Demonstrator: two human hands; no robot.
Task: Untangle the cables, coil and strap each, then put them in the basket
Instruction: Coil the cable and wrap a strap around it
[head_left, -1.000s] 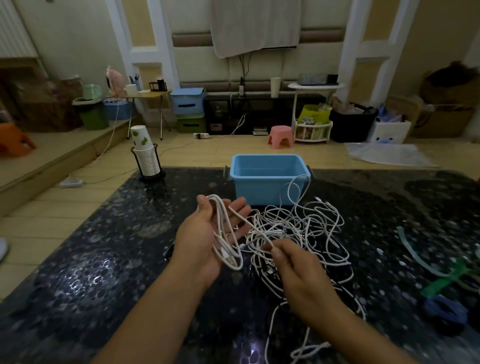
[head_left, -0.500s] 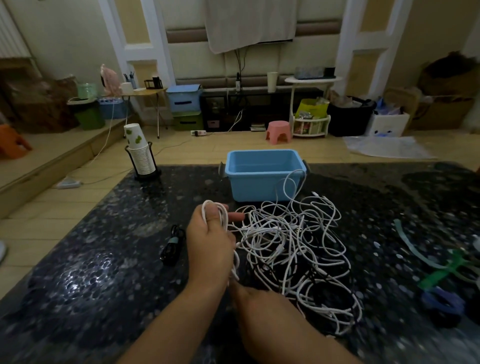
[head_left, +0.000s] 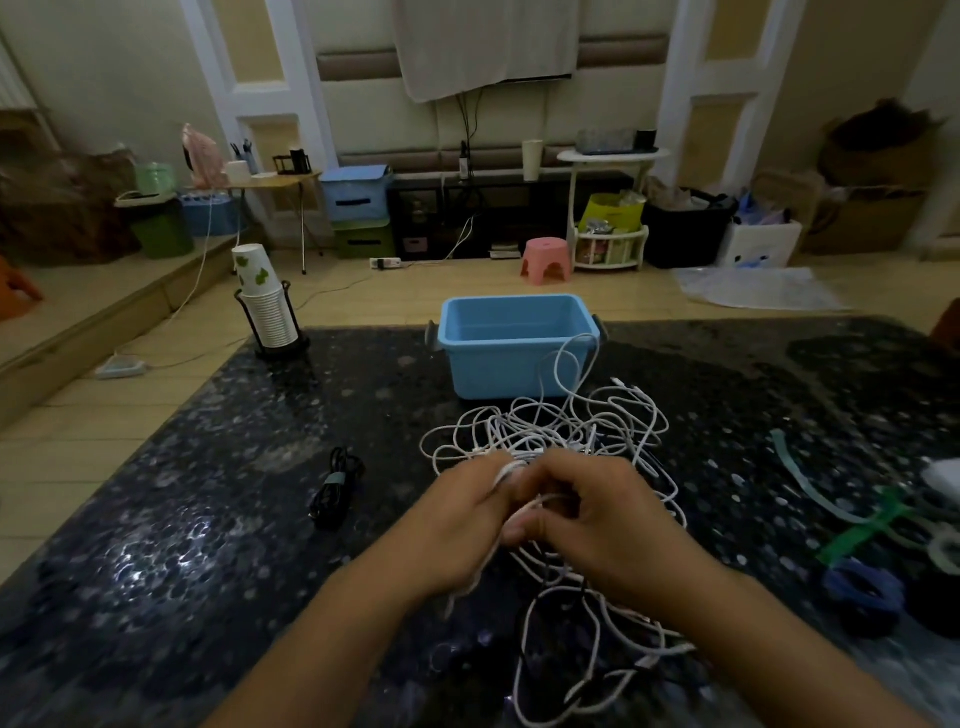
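A tangle of white cables (head_left: 582, 431) lies on the dark speckled table (head_left: 208, 519), just in front of the blue basket (head_left: 514, 343). One loop leans up against the basket's front wall. My left hand (head_left: 457, 530) grips a bunch of white cable strands. My right hand (head_left: 608, 525) sits right beside it, fingers curled round the same strands. More white loops trail toward me under my right forearm. A black cable (head_left: 335, 488), coiled and strapped, lies to the left of my hands.
A black holder with stacked paper cups (head_left: 265, 312) stands at the table's far left corner. Green and pale straps (head_left: 852, 514) and dark strap rolls (head_left: 862, 597) lie at the right edge. Beyond the table is a cluttered floor with a pink stool (head_left: 545, 260).
My left hand has dropped from a raised position down to the pile, still with white strands in it. My right hand came up from below and joined it on the same strands.
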